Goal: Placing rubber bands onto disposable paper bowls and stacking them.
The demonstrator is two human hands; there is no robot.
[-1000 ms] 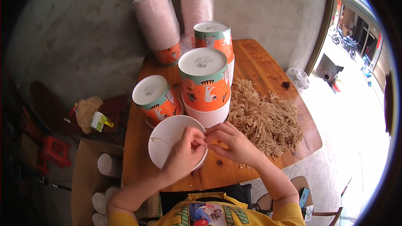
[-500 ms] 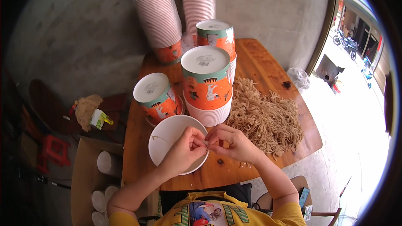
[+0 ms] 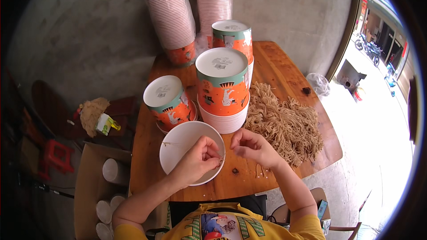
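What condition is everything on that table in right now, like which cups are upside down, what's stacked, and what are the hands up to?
White paper bowl: upright, open, on the table edge.
Left hand: over the bowl rim, fingers pinched on a thin cord.
Right hand: beside the bowl, fingers pinched.
Orange bowl stacks: upside down, nested.
Wrapped bowl stacks: upside down, in clear plastic.
Cord pile: loose heap.
Cardboard box: open, on the floor.

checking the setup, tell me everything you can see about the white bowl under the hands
The white bowl is round, plain and paper-like, open side up and seemingly empty, on the near part of the wooden table. The left hand rests over its right rim, fingers pinched. A thin string crosses its left inside. An upturned orange printed tub stack stands just behind it.
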